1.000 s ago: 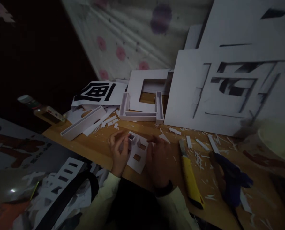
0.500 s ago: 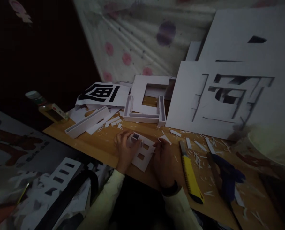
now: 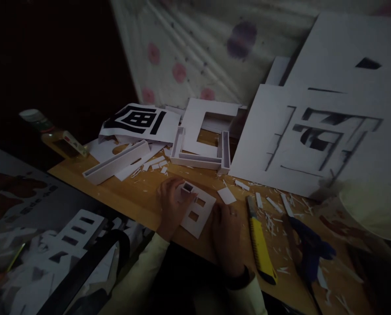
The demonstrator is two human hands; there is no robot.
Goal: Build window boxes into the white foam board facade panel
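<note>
Where the white card [image 3: 202, 220] lies by the table's near edge, I see bare wood [image 3: 134, 197] leftward. Two square holes pierce it; the left hand [image 3: 172, 203] pinches a small box [image 3: 184, 191] there. The right hand [image 3: 227, 236] curls beside, contents hidden.

Pale sleeves [image 3: 142, 265] — dark wristband [image 3: 240, 281]

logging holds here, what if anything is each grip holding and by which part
The left grip seems to pinch the small white box by its outer walls, on the white panel. The right grip shows nothing held.
</note>
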